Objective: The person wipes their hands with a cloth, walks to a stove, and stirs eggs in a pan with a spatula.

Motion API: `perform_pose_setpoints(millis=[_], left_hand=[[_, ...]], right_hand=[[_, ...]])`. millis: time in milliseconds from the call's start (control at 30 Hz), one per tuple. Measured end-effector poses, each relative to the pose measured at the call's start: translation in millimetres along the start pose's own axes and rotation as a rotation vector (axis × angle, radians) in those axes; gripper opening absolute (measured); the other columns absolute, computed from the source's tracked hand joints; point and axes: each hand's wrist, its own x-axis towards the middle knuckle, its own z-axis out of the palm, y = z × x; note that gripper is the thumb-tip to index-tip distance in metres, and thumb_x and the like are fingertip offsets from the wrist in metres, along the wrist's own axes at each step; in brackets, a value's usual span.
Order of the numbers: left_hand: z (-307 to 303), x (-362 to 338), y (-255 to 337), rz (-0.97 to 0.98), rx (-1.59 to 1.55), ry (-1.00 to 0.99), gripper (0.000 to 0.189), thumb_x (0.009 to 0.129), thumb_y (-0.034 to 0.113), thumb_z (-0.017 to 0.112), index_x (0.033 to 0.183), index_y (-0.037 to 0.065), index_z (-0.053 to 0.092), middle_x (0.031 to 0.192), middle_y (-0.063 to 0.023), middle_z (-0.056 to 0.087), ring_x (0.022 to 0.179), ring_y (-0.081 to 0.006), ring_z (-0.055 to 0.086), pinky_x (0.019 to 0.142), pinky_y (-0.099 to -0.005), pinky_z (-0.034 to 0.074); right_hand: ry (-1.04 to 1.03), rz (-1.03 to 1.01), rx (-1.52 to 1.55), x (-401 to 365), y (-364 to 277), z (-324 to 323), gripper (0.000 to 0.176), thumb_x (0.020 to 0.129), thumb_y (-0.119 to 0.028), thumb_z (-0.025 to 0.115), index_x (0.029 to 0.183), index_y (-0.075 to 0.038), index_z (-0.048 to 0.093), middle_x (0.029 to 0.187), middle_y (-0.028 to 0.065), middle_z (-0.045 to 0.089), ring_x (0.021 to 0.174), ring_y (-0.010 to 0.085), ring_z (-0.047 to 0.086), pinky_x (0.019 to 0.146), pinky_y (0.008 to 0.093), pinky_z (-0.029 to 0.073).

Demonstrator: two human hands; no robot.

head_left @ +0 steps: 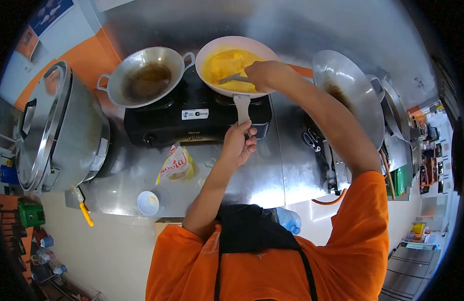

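Note:
My left hand (238, 144) is closed round the end of the light handle of a pale pink frying pan (262, 47). The pan sits on the right burner of a black gas stove (191, 125). Yellow beaten egg (227, 65) covers its bottom, with a thicker folded part in the middle. Over the pan's right side, my right hand (264, 76) grips a grey spatula (234, 78), whose blade rests in the egg. Most of the spatula's handle is hidden by the fingers.
A wok with dark oil (146, 83) stands on the left burner, beside a large metal pot (81, 125). Another wok (350, 90) and scissors (312, 140) are at right. A plastic packet (175, 164), a white bowl (148, 203) and a yellow-handled knife (84, 208) lie near the front edge.

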Motion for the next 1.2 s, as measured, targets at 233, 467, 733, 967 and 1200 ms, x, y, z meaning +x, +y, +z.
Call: perform_pose_setpoints(millis=[233, 467, 733, 967, 1200], left_hand=[[-4, 0, 1, -0.01, -0.034, -0.026, 0.017, 0.085, 0.019, 0.056, 0.099, 0.014, 0.048, 0.07, 0.0011, 0.045, 0.047, -0.0055, 0.034, 0.04, -0.0198, 0.026], [-6, 2, 4, -0.035, -0.026, -0.067, 0.011, 0.087, 0.018, 0.05, 0.094, 0.015, 0.043, 0.07, 0.0003, 0.044, 0.049, -0.0075, 0.036, 0.044, -0.0233, 0.029], [-5, 1, 4, -0.041, -0.051, -0.041, 0.016, 0.087, 0.019, 0.052, 0.101, 0.016, 0.046, 0.07, 0.0017, 0.046, 0.048, -0.0066, 0.036, 0.041, -0.0208, 0.028], [-4, -1, 4, -0.061, -0.039, -0.019, 0.017, 0.087, 0.02, 0.052, 0.102, 0.017, 0.046, 0.07, 0.0019, 0.046, 0.049, -0.0065, 0.036, 0.042, -0.0209, 0.028], [-6, -1, 3, -0.041, -0.039, -0.044, 0.014, 0.086, 0.022, 0.054, 0.096, 0.018, 0.044, 0.07, 0.0023, 0.045, 0.049, -0.0064, 0.035, 0.044, -0.0211, 0.027]], right_hand=[[-0.092, 0.081, -0.003, -15, 32, 3, 0.023, 0.072, -0.006, 0.051, 0.091, -0.001, 0.063, 0.085, 0.0181, 0.064, 0.078, 0.0313, 0.063, 0.065, 0.0404, 0.049], [-0.236, 0.294, 0.249, -61, 56, -29, 0.022, 0.074, -0.011, 0.051, 0.092, -0.002, 0.059, 0.076, 0.0147, 0.061, 0.061, 0.0266, 0.059, 0.05, 0.0372, 0.046], [-0.029, 0.084, 0.247, -66, 67, 17, 0.028, 0.075, -0.016, 0.055, 0.1, -0.003, 0.056, 0.093, 0.0158, 0.058, 0.077, 0.0284, 0.059, 0.065, 0.0383, 0.047], [-0.062, 0.256, 0.225, -6, 49, 19, 0.022, 0.073, -0.009, 0.049, 0.092, -0.002, 0.059, 0.096, 0.02, 0.059, 0.089, 0.0331, 0.058, 0.074, 0.0412, 0.045], [0.051, 0.111, 0.174, 58, 58, 16, 0.025, 0.07, -0.006, 0.047, 0.09, 0.001, 0.06, 0.088, 0.0223, 0.061, 0.08, 0.0341, 0.06, 0.064, 0.0396, 0.048]])
